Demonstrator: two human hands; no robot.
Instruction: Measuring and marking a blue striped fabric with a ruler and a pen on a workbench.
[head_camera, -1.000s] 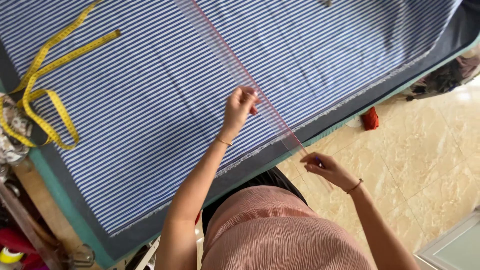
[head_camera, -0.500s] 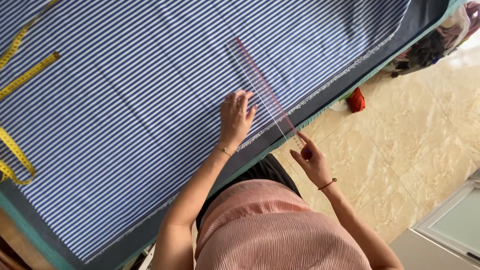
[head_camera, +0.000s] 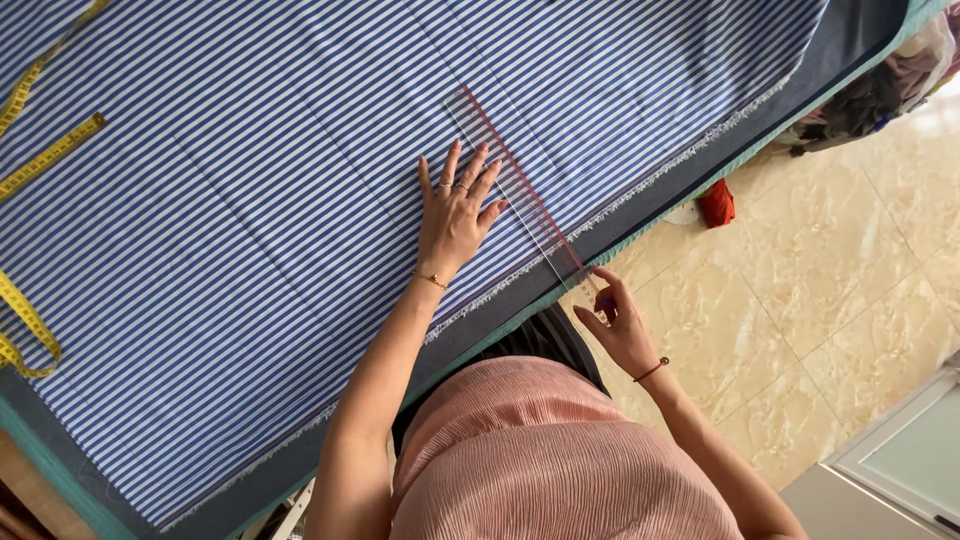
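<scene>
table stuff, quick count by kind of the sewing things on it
striped blue and white fabric: 1
clear ruler with red edge: 1
yellow measuring tape: 1
total: 3
The left hand lies flat beside the ruler; the right hand pinches its near end.

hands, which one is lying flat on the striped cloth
The left hand: it lies flat, fingers spread, on the striped cloth beside the clear ruler. The right hand is off the table edge, at the ruler's near end.

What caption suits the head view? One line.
Left hand pins a clear ruler on striped fabric; right hand at its near end.
</scene>
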